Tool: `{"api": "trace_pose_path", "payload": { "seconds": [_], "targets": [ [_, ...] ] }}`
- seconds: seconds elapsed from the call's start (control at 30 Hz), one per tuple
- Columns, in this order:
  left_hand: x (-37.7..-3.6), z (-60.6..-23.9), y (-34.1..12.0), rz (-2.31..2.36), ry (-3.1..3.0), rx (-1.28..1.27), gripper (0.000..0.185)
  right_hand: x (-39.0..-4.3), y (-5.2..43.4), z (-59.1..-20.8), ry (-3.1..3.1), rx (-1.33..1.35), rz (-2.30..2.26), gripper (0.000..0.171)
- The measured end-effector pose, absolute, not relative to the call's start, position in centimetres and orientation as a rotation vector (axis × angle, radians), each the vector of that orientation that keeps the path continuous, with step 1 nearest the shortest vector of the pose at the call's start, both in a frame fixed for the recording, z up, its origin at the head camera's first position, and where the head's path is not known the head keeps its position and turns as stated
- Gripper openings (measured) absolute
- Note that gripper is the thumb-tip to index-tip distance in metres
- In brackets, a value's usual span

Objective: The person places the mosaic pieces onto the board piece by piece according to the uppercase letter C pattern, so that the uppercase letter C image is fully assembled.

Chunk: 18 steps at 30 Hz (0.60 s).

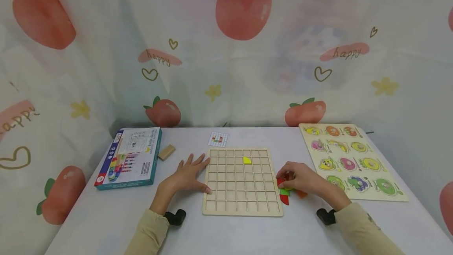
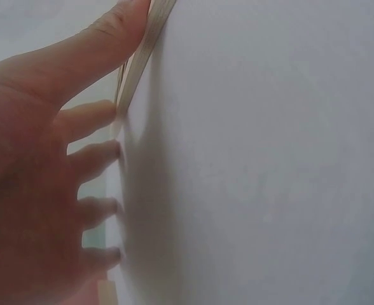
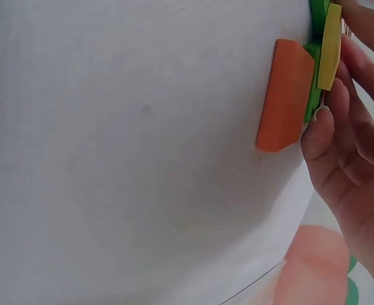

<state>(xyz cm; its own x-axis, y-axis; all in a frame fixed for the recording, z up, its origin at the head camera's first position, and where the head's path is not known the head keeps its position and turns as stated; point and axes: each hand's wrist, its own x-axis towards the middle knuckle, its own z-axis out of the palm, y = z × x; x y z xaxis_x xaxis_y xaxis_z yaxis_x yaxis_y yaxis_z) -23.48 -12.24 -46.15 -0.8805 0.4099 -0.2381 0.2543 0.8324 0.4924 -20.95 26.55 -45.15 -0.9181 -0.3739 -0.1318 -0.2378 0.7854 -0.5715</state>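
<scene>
My left hand (image 1: 189,174) spreads its fingers along the left edge of a pale wooden grid board (image 1: 242,213), with the thumb on the rim. One yellow rounded-corner piece (image 1: 247,160) sits in an upper cell. Beside the board's right edge, my right hand (image 1: 301,177) bends its fingers over a small pile of coloured pieces. A red piece (image 1: 284,199), a green piece (image 1: 284,193) and an orange block (image 3: 285,95) lie there. Close by the right fingers, a yellow block (image 3: 330,47) rests against green ones. Whether the fingertips pinch a piece is hidden.
A small printed pattern card (image 1: 217,139) lies behind the board. To the left are a boxed toy (image 1: 131,158) and a small wooden block (image 1: 166,152). A fruit puzzle board (image 1: 348,160) stands at right, and a patterned curtain (image 1: 247,82) hangs behind the table.
</scene>
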Motion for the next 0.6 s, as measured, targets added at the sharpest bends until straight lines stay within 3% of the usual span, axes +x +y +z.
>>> {"api": "trace_pose_path", "payload": {
  "seconds": [0.3,0.6],
  "targets": [
    [-23.41,-46.31,-12.39,0.656,2.689,0.499,0.105,-20.93,25.90,-44.77,2.694,-0.421,-0.857,0.022],
    [-23.51,-46.43,-12.52,0.669,2.683,0.515,0.105,-21.86,26.12,-44.45,2.698,-0.502,-0.920,0.006]
  ]
}}
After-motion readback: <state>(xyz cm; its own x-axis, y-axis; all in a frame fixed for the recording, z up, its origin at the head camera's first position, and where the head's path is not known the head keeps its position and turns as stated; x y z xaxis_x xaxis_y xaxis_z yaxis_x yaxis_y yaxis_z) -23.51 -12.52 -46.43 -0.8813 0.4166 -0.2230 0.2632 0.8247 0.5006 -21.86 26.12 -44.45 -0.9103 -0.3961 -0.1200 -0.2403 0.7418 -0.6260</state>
